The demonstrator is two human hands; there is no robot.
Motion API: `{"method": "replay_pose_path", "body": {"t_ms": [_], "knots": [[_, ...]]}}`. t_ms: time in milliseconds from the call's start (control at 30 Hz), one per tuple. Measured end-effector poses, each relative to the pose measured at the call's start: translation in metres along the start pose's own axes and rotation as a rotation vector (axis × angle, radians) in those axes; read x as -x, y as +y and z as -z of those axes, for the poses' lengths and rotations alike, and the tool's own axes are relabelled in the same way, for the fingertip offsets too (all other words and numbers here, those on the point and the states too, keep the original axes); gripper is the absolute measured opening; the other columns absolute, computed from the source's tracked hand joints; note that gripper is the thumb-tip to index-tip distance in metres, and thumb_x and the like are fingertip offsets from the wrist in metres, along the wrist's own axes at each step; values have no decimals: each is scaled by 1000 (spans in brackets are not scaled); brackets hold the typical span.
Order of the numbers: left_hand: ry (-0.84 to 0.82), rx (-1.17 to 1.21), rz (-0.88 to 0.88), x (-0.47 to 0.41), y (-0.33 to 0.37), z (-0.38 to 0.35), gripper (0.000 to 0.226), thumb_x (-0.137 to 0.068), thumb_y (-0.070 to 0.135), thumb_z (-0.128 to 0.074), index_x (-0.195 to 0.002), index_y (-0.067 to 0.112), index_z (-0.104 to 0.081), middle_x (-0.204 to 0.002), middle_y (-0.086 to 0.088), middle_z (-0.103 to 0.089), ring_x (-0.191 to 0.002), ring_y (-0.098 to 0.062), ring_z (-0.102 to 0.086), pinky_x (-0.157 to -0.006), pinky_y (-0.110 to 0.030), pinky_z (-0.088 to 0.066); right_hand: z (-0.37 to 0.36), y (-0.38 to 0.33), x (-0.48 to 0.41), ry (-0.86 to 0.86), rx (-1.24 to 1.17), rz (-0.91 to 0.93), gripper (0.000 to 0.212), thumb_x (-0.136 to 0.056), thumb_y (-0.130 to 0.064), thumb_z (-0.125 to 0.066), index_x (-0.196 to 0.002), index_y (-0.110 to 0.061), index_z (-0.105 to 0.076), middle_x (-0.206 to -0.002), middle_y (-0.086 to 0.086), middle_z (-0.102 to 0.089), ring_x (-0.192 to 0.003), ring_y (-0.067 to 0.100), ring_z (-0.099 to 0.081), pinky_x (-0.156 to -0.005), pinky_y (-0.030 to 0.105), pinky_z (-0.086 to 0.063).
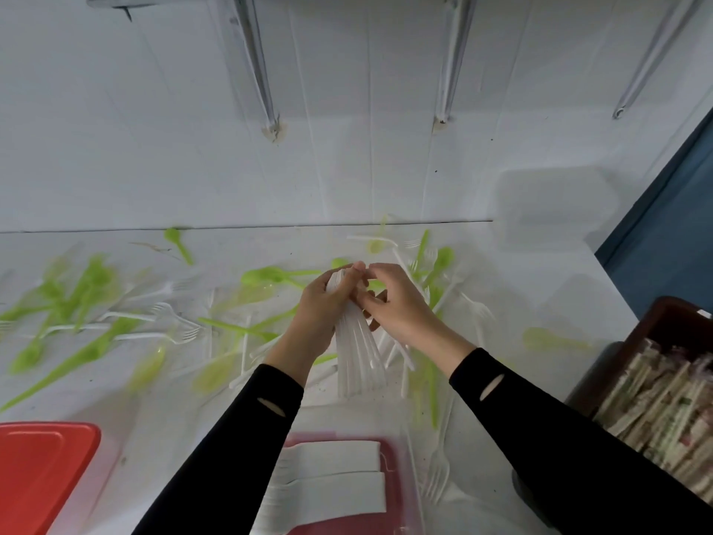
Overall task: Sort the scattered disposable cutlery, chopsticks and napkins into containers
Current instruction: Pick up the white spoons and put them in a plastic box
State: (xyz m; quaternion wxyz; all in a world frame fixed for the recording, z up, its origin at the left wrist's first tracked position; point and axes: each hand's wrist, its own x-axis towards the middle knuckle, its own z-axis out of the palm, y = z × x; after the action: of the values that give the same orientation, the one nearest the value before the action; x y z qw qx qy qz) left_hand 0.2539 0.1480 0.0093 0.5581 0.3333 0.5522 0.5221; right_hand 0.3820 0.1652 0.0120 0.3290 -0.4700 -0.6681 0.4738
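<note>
My left hand (322, 310) grips a bunch of white plastic cutlery (360, 364) near its top, the handles fanning down toward me. My right hand (399, 303) pinches the top of the same bunch from the right side. Green plastic spoons (270, 276) and forks (83, 353) lie scattered across the white table, mixed with white forks (169, 322). A clear container with a red base (393, 465) stands right below my arms and holds stacked white cutlery (332, 480).
A red lid (42, 473) lies at the lower left. A dark brown tray (656, 337) at the right holds paper-wrapped chopsticks (663, 403). A white foam box (555, 202) stands at the back right against the wall. The table's right edge (613, 287) borders a blue surface.
</note>
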Motion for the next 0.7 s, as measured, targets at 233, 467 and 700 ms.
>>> {"method": "replay_pose_path", "body": {"t_ms": [233, 467, 700], "knots": [[148, 108, 37, -4, 3, 1, 37, -92, 41, -64, -110, 9, -61, -93, -14, -68, -77, -22, -71, -71, -38, -60, 4, -19, 12, -190, -85, -28, 21, -100, -31, -53, -118, -25, -63, -107, -9, -62, -83, 2, -65, -72, 30, -57], [156, 191, -2, -5, 4, 1, 36, -88, 39, -68, -104, 8, -61, -105, -9, -70, -91, -21, -72, -85, -41, -58, 5, -16, 13, -394, -75, -138, 56, -99, -19, -47, -147, -44, -33, -130, -26, -46, -106, -20, -49, -80, 4, -42], [208, 234, -136, -3, 3, 1, 22, -92, 42, -64, -106, 25, -62, -89, -2, -68, -75, -16, -66, -74, -37, -54, -4, -4, 11, -344, 10, -9, 77, -88, -17, -70, -145, -45, -26, -136, -17, -50, -103, 2, -64, -90, 18, -47]]}}
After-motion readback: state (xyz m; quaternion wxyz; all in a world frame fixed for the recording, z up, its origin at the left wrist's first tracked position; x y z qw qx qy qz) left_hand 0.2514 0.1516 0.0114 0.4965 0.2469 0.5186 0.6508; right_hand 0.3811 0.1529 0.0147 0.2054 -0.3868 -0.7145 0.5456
